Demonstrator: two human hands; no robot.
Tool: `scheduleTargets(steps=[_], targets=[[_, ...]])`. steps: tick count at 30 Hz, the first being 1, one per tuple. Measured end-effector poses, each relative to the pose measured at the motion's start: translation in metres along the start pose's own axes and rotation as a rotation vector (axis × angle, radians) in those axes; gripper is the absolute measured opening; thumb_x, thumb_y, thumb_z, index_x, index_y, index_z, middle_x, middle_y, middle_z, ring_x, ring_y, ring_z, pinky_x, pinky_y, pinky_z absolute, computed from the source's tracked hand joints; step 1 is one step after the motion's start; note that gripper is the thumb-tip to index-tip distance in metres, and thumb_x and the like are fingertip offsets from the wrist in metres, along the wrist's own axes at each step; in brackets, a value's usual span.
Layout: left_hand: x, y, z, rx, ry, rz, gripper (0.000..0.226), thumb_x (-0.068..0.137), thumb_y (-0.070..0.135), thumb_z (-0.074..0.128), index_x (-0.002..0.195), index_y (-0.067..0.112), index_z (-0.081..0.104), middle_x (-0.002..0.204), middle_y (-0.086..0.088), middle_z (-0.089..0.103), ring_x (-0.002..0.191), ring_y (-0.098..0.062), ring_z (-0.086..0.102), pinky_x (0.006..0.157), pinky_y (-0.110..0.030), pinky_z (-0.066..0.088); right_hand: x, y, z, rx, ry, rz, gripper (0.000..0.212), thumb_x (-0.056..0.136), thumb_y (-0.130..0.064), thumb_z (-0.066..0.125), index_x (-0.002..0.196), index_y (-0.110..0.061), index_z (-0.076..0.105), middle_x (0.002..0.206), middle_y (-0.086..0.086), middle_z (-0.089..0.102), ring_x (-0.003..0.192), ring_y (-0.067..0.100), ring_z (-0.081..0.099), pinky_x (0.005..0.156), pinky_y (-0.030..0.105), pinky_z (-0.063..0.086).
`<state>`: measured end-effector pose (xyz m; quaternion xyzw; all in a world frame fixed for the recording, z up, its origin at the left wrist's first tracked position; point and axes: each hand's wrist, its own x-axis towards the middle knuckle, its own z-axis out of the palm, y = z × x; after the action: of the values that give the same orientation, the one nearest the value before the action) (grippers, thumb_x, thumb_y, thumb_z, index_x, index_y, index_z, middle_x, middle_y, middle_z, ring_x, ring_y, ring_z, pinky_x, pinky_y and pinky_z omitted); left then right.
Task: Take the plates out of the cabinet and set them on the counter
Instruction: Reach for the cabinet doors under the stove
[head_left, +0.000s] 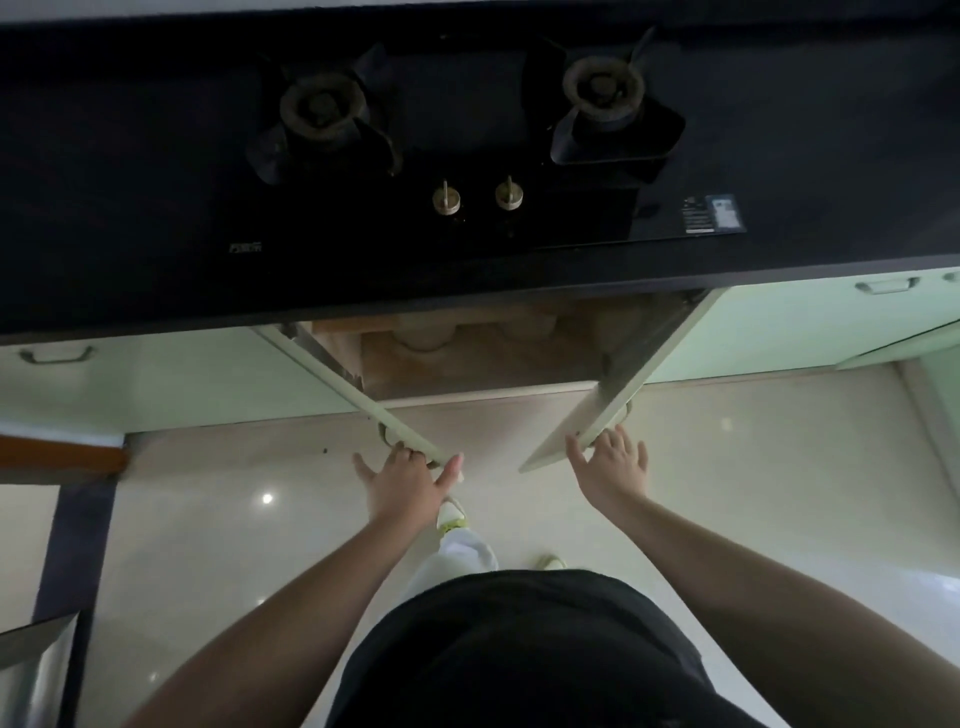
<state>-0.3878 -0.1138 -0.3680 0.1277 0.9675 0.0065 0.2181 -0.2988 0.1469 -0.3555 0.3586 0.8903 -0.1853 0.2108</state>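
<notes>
Under the black counter (104, 249) a cabinet (483, 371) stands with both pale green doors swung out toward me. On its dim shelf I make out pale rounded dishes (426, 338); whether they are plates or bowls I cannot tell. My left hand (402, 480) grips the outer edge of the left door (332, 371) at its handle. My right hand (613, 467) holds the outer edge of the right door (571, 426), thumb on the inner face and fingers spread behind it.
A black two-burner gas hob (467, 135) with two knobs (447, 200) fills the counter's middle. Shut green cabinet doors (182, 374) flank the open one on both sides. My feet (452, 514) stand on a glossy pale floor between the open doors.
</notes>
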Motion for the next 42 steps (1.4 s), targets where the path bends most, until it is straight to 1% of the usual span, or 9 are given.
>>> scheduleTargets(steps=[4,7,9,11,16,19,25,36,42], targets=[[-0.014,-0.003,0.008,-0.053,0.074,-0.1,0.073,0.09,0.068,0.019,0.079,0.021,0.074,0.105,-0.001,0.069,0.108,-0.016,0.06,0.11,-0.065,0.012,-0.016,0.022,0.002,0.183,-0.003,0.091,0.069,0.094,-0.053,0.035,0.148,-0.01,0.029,0.16,0.003,0.022,0.149,0.016,0.009,0.121,0.04,-0.003],[-0.026,0.003,0.014,-0.137,0.115,-0.211,0.059,0.095,0.057,0.036,0.104,0.012,0.073,0.135,-0.011,0.056,0.132,-0.022,0.044,0.114,-0.063,0.015,-0.031,0.049,0.001,0.197,0.161,-0.002,0.079,0.093,-0.04,0.045,0.154,-0.018,0.001,0.163,0.006,0.003,0.15,0.021,0.005,0.118,0.037,-0.008],[-0.035,0.013,0.016,-0.236,0.181,-0.313,0.065,0.095,0.051,0.044,0.141,0.006,0.047,0.154,-0.018,0.035,0.143,-0.031,0.03,0.116,-0.061,0.015,-0.034,0.072,-0.003,-0.014,0.27,-0.229,0.081,0.092,-0.026,0.046,0.154,-0.019,-0.005,0.164,0.007,0.0,0.15,0.022,-0.004,0.118,0.039,-0.009],[-0.041,0.021,0.014,-0.24,0.261,-0.251,0.072,0.096,0.044,0.045,0.156,0.016,0.017,0.161,-0.019,0.02,0.147,-0.034,0.02,0.119,-0.054,0.011,-0.03,0.094,-0.008,-0.29,0.234,-0.439,0.075,0.091,-0.017,0.041,0.155,-0.017,0.001,0.164,0.006,0.001,0.148,0.02,-0.014,0.119,0.042,-0.011],[-0.036,0.023,0.018,0.046,0.166,0.082,0.035,0.097,0.025,0.049,0.126,0.012,0.061,0.154,-0.011,0.04,0.149,-0.031,0.018,0.119,-0.051,0.013,-0.028,0.133,-0.021,-0.543,0.065,-0.433,0.056,0.095,-0.027,0.035,0.147,-0.007,0.03,0.157,0.009,0.025,0.149,0.023,0.001,0.119,0.041,-0.012],[-0.036,0.025,0.019,0.137,0.101,0.062,0.035,0.097,0.028,0.046,0.122,0.01,0.062,0.149,-0.011,0.046,0.15,-0.029,0.016,0.119,-0.048,0.011,-0.032,0.143,-0.028,-0.563,0.047,-0.34,0.055,0.095,-0.031,0.035,0.143,-0.006,0.036,0.153,0.014,0.03,0.148,0.026,0.005,0.12,0.041,-0.008],[-0.047,0.012,0.012,0.196,0.048,0.076,0.038,0.094,0.028,0.052,0.126,0.008,0.058,0.149,-0.011,0.043,0.15,-0.027,0.013,0.119,-0.047,0.012,-0.036,0.16,-0.04,-0.506,-0.04,-0.146,0.054,0.095,-0.026,0.034,0.146,-0.009,0.031,0.159,0.023,0.008,0.148,0.033,-0.007,0.121,0.042,-0.008],[-0.09,-0.034,0.018,0.274,-0.006,0.064,0.043,0.095,0.033,0.045,0.131,0.01,0.055,0.155,-0.007,0.035,0.151,-0.023,0.008,0.118,-0.042,0.013,-0.049,0.135,-0.043,-0.428,0.006,-0.312,0.055,0.097,-0.04,0.036,0.145,-0.013,0.033,0.158,0.012,0.019,0.149,0.029,0.003,0.121,0.044,0.002],[-0.116,-0.087,0.018,0.191,0.073,0.122,0.034,0.075,0.012,0.073,0.104,-0.007,0.071,0.133,-0.023,0.059,0.139,-0.036,0.041,0.109,-0.053,0.034,-0.063,0.088,-0.03,-0.39,0.044,-0.405,0.058,0.095,-0.043,0.038,0.145,-0.015,0.032,0.157,0.01,0.023,0.148,0.028,0.009,0.12,0.042,0.007]])
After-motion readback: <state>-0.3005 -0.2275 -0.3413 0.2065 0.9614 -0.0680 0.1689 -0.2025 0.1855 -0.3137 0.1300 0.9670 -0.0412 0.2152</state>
